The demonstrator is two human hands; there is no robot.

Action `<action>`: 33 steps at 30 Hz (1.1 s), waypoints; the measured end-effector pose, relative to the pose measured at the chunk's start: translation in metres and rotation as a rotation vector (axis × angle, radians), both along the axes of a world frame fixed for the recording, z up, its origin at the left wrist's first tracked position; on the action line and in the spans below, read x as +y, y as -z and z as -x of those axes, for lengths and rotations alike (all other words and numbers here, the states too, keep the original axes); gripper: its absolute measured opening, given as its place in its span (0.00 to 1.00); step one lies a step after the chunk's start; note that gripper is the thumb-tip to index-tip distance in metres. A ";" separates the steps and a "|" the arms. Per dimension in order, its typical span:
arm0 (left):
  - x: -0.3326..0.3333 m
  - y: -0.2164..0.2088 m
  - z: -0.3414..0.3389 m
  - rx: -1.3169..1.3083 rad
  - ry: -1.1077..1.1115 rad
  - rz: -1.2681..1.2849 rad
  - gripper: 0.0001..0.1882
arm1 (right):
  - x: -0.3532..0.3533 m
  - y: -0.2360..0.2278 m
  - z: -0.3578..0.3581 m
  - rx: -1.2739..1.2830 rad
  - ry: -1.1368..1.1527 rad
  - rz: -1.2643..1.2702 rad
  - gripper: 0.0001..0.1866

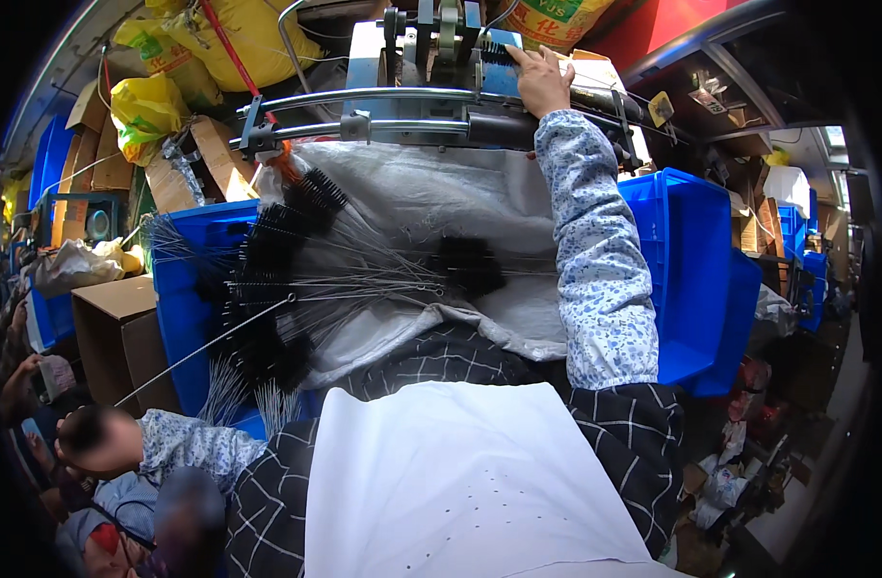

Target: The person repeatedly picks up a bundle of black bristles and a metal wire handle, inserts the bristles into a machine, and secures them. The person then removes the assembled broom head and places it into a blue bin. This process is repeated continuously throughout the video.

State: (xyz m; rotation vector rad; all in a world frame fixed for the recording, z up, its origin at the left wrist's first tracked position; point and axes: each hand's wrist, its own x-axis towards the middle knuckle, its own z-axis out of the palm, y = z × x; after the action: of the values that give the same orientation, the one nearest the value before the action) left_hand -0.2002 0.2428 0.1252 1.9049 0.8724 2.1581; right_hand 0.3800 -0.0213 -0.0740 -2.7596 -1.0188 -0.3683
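My right hand (542,81) reaches up to the machine (451,58), fingers bent at the end of a short black bristle brush (496,52). At the lower left, my left hand (101,440) is closed on a twisted wire brush stem (205,346), whose looped end points toward my lap. The left hand is smeared, so single fingers do not show. Across my lap lies a grey-white plastic sheet (393,193). On its left side, many black bristle brushes (277,236) fan out with their wire stems toward the middle. Another dark brush bundle (467,265) rests mid-sheet.
Blue plastic bins (687,279) stand on my right, with another blue bin (168,318) under the brushes at left. A metal rod (402,94) crosses before the machine. A cardboard box (123,332) and yellow sacks (244,43) sit at left; people are beyond.
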 end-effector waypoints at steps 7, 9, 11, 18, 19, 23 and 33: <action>-0.045 0.056 -0.078 -0.522 0.908 0.614 0.12 | -0.029 -0.012 0.016 -0.045 0.158 -0.058 0.29; -0.066 0.071 -0.107 -0.436 0.917 0.748 0.11 | -0.032 -0.009 0.016 0.064 0.182 -0.095 0.28; -0.087 0.078 -0.135 -0.462 0.932 0.817 0.11 | -0.030 -0.014 0.019 0.100 0.187 -0.144 0.26; -0.107 0.077 -0.167 -0.377 0.950 0.864 0.09 | -0.013 -0.018 0.031 0.164 0.135 -0.260 0.22; -0.108 0.075 -0.167 -0.370 0.927 0.850 0.09 | -0.010 -0.017 0.032 0.151 0.126 -0.275 0.22; -0.102 0.071 -0.164 -0.451 0.800 0.849 0.11 | 0.001 -0.021 0.039 0.176 0.139 -0.236 0.22; -0.093 0.076 -0.149 -0.488 0.768 0.822 0.12 | 0.018 -0.012 0.044 0.120 0.107 -0.268 0.21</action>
State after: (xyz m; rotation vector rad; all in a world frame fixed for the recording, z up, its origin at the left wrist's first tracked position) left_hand -0.0514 0.1502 0.0497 0.9907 0.6191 1.3656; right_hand 0.3364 -0.0034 -0.0621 -2.5642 -0.7366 -0.3236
